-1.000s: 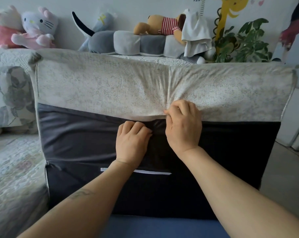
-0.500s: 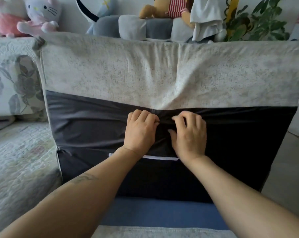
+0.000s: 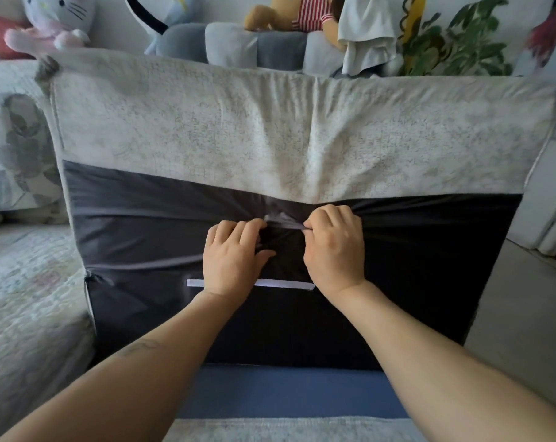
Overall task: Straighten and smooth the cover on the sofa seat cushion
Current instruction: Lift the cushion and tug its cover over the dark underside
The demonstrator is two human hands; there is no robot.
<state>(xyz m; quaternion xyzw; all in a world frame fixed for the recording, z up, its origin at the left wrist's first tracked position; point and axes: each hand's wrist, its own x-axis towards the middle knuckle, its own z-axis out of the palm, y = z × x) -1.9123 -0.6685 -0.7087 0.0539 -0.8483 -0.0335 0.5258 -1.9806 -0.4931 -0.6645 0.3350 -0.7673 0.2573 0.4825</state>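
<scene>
The sofa seat cushion [image 3: 429, 282] stands tilted up in front of me, its dark underside facing me. The beige speckled cover [image 3: 206, 129] wraps its upper part, and its lower edge dips in a V at the middle. A white strip [image 3: 286, 283] runs across the dark fabric. My left hand [image 3: 235, 256] and my right hand [image 3: 334, 247] sit side by side at the middle, each pinching a fold of the dark fabric just below the cover's edge. Creases radiate from the pinched spot.
A quilted sofa seat [image 3: 25, 298] lies to the left, with a floral back cushion [image 3: 12, 154]. Plush toys [image 3: 50, 23] and a long grey plush [image 3: 238, 43] line the ledge behind. A leafy plant [image 3: 455, 43] stands at the back right. Bare floor [image 3: 525, 314] is on the right.
My right hand left the beige cover's edge and came down onto the dark fabric beside my left hand. Both now pinch it, and the gathered folds are tighter.
</scene>
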